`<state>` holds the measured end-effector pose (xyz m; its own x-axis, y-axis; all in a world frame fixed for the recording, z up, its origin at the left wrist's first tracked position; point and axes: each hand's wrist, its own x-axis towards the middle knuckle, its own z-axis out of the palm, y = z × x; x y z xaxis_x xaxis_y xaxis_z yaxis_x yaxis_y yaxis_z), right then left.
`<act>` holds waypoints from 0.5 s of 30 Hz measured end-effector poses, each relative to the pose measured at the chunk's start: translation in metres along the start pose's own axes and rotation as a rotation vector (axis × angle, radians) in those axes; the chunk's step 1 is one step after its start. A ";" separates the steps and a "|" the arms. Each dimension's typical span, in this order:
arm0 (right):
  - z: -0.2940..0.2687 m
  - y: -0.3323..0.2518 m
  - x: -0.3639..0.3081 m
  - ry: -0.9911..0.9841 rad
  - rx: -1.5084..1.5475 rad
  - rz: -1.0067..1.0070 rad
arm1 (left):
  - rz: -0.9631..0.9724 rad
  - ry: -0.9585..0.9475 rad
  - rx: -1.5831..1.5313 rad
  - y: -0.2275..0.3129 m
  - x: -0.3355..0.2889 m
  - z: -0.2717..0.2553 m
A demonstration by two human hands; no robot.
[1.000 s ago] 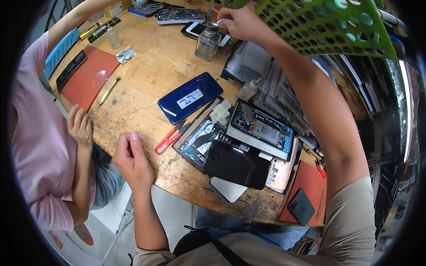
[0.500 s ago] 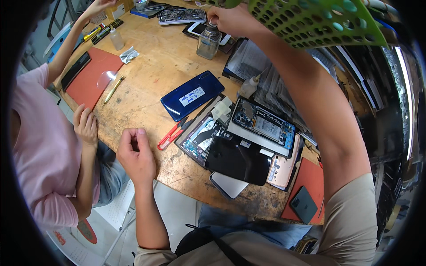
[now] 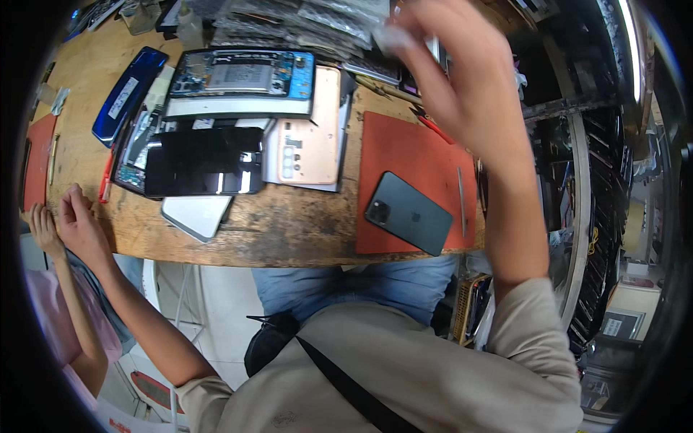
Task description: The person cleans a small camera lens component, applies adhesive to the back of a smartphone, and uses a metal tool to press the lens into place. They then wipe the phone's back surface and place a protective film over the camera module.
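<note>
My right hand (image 3: 462, 79) is raised above the right part of the bench, its fingers pinched on a small white wad (image 3: 394, 37), smeared by motion. Below it, a dark green phone (image 3: 411, 214) lies back up on a red mat (image 3: 372, 159), its camera bump at the left. Thin metal tweezers (image 3: 463, 200) lie beside the phone. Over at the left, my left hand (image 3: 83, 227) rests by the bench's front edge, fingers curled in, with nothing visible in it. Just beyond it is a red-handled tool (image 3: 107, 175).
In the middle are stacked phone parts: an opened phone (image 3: 238, 76), a black screen (image 3: 206, 162) and a pink-gold back cover (image 3: 310, 144). A blue phone (image 3: 128, 94) stands left of them. Bagged parts (image 3: 296, 25) lie behind. Another person's hand (image 3: 45, 229) is beside my left hand.
My right hand has left the glass jar at the back and come nearer, now with the white wad. The view has swung right, bringing the red mat and green phone toward the middle.
</note>
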<state>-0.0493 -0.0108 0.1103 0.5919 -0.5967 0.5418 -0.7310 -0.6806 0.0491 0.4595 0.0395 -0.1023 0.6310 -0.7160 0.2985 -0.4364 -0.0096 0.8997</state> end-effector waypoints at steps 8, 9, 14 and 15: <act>0.002 -0.070 -0.167 -0.134 0.488 0.458 | 0.104 0.026 0.117 -0.005 0.015 0.000; 0.008 -0.074 -0.170 -0.117 0.467 0.435 | 0.122 -0.001 0.139 -0.008 0.019 -0.003; 0.029 -0.079 -0.167 -0.080 0.380 0.306 | 0.143 -0.081 0.244 -0.018 0.039 -0.015; 0.028 -0.079 -0.170 -0.078 0.377 0.281 | 0.249 -0.038 0.225 -0.010 0.030 -0.007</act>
<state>-0.0827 0.1328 -0.0092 0.4228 -0.8004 0.4250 -0.7012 -0.5860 -0.4060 0.4878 0.0229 -0.0999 0.4650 -0.7413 0.4841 -0.7071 0.0181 0.7069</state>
